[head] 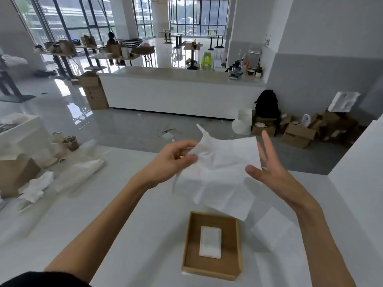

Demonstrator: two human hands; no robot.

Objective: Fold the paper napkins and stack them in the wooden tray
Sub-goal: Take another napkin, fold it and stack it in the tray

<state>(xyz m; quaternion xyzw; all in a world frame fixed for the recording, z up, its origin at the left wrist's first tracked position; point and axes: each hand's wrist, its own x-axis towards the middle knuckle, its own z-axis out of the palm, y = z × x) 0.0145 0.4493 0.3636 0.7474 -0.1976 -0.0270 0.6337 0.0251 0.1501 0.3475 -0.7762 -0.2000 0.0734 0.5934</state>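
My left hand (173, 160) pinches the upper left corner of an unfolded white paper napkin (219, 179), which hangs crumpled in the air above the white table. To the napkin's right, my right hand (269, 168) is spread open with straight fingers, its thumb at the napkin's right edge. Below them the wooden tray (189, 245) sits on the table with a folded napkin stack (210, 242) lying in its middle. Another flat napkin (273, 226) lies on the table to the right of the tray.
A crumpled napkin (36, 188) and a clear plastic bag (87, 168) lie at the table's left, beside a cardboard box (15, 175). A white wall (360, 183) bounds the table on the right. Beyond the far edge lies grey floor.
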